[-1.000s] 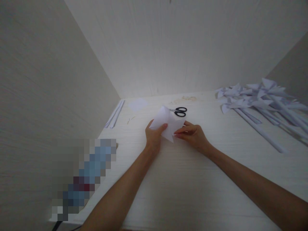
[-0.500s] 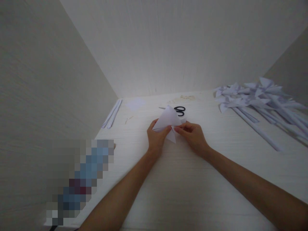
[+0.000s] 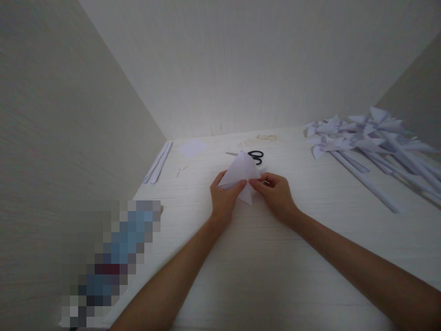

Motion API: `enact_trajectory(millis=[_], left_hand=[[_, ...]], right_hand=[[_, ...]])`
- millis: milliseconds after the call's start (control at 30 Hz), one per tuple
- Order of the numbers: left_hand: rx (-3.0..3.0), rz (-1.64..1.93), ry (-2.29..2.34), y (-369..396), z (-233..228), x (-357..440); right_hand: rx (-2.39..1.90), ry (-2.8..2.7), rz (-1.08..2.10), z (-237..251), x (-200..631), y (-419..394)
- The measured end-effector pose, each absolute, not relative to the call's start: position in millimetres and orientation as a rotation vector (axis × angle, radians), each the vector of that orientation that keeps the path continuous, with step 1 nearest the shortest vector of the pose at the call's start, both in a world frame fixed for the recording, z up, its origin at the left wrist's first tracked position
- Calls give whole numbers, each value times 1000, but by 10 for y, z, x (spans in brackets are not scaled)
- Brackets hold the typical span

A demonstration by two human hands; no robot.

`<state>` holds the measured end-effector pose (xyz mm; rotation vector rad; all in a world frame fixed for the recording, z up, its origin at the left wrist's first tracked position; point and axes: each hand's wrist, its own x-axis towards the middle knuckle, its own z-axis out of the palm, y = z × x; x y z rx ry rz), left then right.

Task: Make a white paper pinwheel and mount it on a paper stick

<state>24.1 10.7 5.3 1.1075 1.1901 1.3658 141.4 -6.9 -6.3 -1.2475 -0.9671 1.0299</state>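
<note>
Both hands met over the middle of the white worktop (image 3: 262, 271), pinching 1 folded sheet of white paper (image 3: 240, 171) between them. The left hand (image 3: 224, 196) had its thumb on top and fingers beneath, its grip clamped on the paper's near left edge. The right hand (image 3: 277, 193) had its fingertips closed on the fold at the lower point, just beside the left thumb. The paper stood tilted, its long axis running from that lower tip up and away toward its peak, so it lay straight ahead of both grips, neither hand clearly nearer. Just behind it lay black-handled scissors (image 3: 255, 156). Far right sat a heap of paper pinwheels (image 3: 365, 138) on rolled sticks; 2 paper strips (image 3: 158, 162) lay along the left wall.
</note>
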Motion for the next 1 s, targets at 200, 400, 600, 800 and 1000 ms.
enact_trajectory(millis=[200, 400, 600, 800, 1000], left_hand=[[1118, 1355, 1167, 113, 33, 238], [1185, 1358, 1220, 109, 37, 230], [1227, 1368, 1251, 95, 54, 233], [1200, 1364, 1235, 99, 35, 235], [1063, 1137, 979, 200, 81, 94]], right_hand=[[-1229, -951, 1049, -88, 1429, -43], [-1234, -892, 1045, -82, 1424, -37], [-1225, -901, 1001, -91, 1415, -36], [-1103, -899, 1012, -98, 1421, -22], [-1036, -898, 1279, -30, 1510, 21]])
